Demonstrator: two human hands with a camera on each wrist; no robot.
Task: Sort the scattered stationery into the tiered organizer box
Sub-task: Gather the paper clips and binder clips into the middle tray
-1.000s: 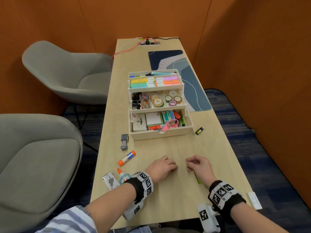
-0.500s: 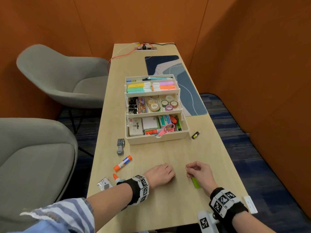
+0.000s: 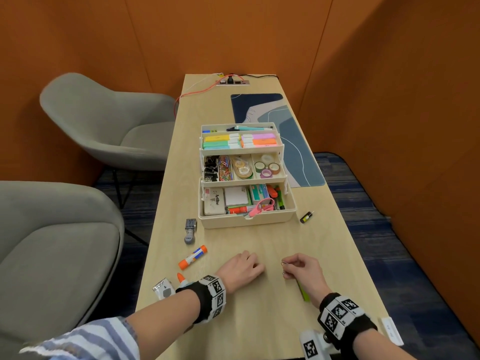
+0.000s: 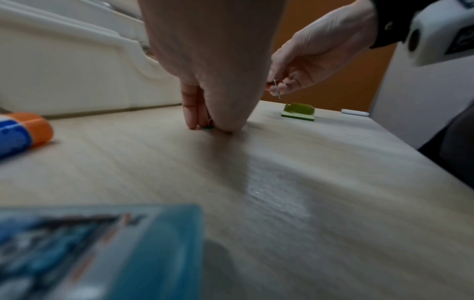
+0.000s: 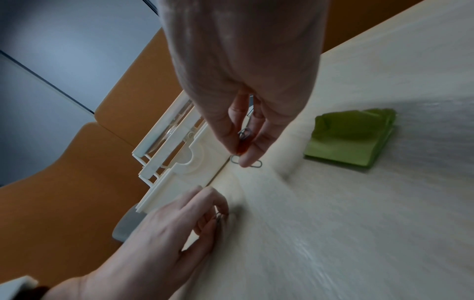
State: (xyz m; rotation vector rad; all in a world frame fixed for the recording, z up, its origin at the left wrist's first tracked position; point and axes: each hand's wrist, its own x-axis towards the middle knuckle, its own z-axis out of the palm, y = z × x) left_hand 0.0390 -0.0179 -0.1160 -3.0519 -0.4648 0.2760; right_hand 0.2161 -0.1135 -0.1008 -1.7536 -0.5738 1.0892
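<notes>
Wire paper clips are pinched in the right hand just above the desk, the left hand pinches another, and these thin clips could slip out on the way to the box.

Cream plastic tiered organizer box sits mid light-wood tabletop, blue desk mat behind-right. Left of box: grey stamp, w/ orange-capped glue stick nearer. Small dark bottle just right of box. Green sticky-note pad lies near front, right.
</notes>
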